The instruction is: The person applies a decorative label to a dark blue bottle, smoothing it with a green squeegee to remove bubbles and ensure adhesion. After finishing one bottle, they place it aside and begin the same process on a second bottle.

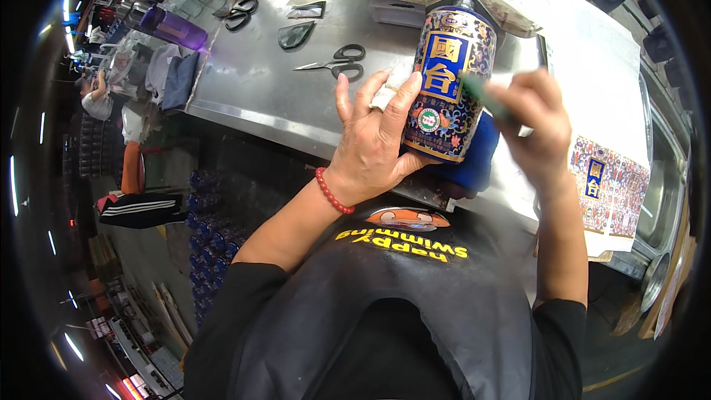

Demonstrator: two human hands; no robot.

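Observation:
A dark blue bottle (449, 78) with a dense floral pattern and gold-framed lettering lies tilted before me, its neck pointing away. My left hand (373, 136) steadies its lower left side, thumb under the base and fingers spread along the edge. Whitish material (383, 98), perhaps cloth or a finger wrap, shows by those fingers. In my right hand (536, 122) is a flat green tool (484, 94), possibly a scraper, blurred and touching or very near the bottle's right side. A blue cloth (472, 161) lies beneath the bottle.
Black-handled scissors (340, 62) and a dark green scraper-like piece (296, 35) lie on the metal table (266, 86). Further off are more scissors (241, 14) and a purple bottle (175, 29). Printed decal sheets (608, 189) lie at right. Many blue bottles (214, 244) stand below left.

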